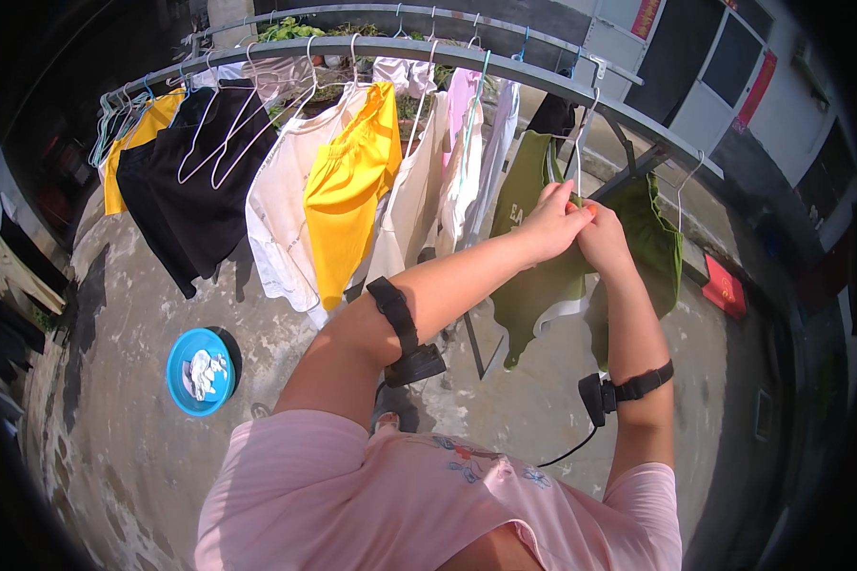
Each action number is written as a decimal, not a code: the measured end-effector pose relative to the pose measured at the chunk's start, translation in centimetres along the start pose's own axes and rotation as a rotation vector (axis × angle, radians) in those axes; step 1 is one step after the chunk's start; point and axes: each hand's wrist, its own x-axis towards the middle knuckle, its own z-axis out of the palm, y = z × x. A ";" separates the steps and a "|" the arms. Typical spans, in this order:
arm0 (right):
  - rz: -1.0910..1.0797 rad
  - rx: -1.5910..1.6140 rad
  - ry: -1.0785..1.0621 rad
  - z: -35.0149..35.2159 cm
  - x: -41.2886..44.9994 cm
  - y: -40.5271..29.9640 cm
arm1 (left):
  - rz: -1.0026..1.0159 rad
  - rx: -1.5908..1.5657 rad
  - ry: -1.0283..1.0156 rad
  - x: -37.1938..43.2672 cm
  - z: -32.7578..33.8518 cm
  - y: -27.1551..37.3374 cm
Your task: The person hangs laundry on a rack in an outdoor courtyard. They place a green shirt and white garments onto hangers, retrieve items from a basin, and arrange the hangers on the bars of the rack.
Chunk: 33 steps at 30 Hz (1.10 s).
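Note:
A green sleeveless top with white print hangs from a white hanger on the grey metal rail. My left hand and my right hand meet at the top's neck, just below the hanger's upper part. Something small and orange shows between the fingers; whether it is a clip or nails I cannot tell. Both hands appear to pinch the green cloth, though the fingertips are partly hidden. Green shorts hang on another hanger at the right, behind my right forearm.
Yellow shorts, a white long-sleeved top, black garments and several other clothes hang along the rail at the left. A blue basin holding white cloth stands on the concrete floor. A red object lies at the right.

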 end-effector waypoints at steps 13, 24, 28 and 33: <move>-0.426 0.168 0.104 0.3 -11.1 -5.9 | 0.118 0.187 0.068 -18.8 -3.0 3.4; -0.396 0.366 -0.585 14.7 -20.7 -12.2 | -0.061 0.440 -0.154 -35.8 -14.1 -1.9; -0.412 0.391 -0.702 22.8 -20.6 -19.4 | -0.052 0.443 0.024 -40.6 -22.2 -1.6; -0.397 0.558 -0.721 31.5 -18.5 -29.7 | 0.034 0.402 0.367 -43.5 -31.8 -1.4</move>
